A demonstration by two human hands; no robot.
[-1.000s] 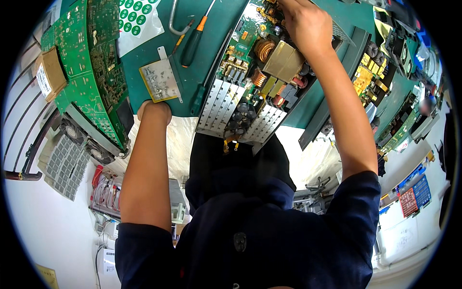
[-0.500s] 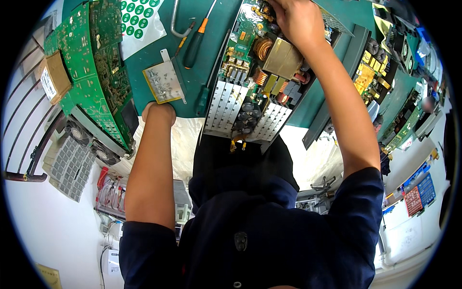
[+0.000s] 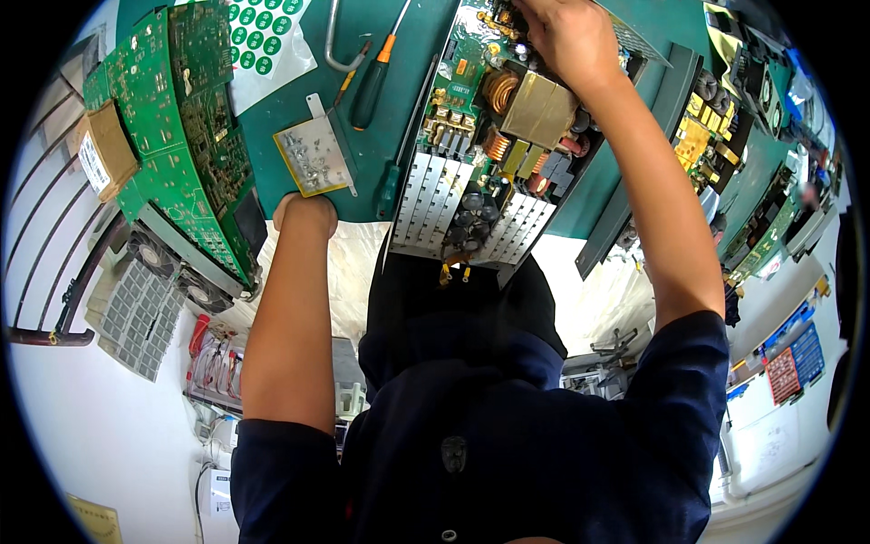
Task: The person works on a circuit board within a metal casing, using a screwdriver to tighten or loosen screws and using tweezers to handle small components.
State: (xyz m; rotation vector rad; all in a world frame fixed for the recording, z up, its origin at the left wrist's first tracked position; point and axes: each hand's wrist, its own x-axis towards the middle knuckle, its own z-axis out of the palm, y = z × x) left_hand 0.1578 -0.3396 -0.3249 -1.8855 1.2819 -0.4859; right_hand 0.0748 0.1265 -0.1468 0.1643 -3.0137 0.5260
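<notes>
An opened power supply unit (image 3: 532,107), its green circuit board crowded with coils, capacitors and perforated white metal strips, lies on the green bench mat and overhangs the near edge. My right hand (image 3: 573,41) is over its far end, fingers curled and pointing down among the parts; the fingertips and whatever is between them cannot be made out. At the bench's near edge, my left hand (image 3: 306,216) rests bent at the wrist beside a shallow metal tray (image 3: 314,159) of small screws. The fingers of that hand are hidden.
A screwdriver with an orange and black handle (image 3: 370,95) lies left of the unit, near a bent metal rod (image 3: 333,36) and a sheet of round green stickers (image 3: 265,41). Large green circuit boards (image 3: 163,136) stand at far left; another opened unit (image 3: 693,136) sits at right.
The whole view has shifted slightly. My right hand stays over the unit's far end with little movement, and my left hand remains by the screw tray.
</notes>
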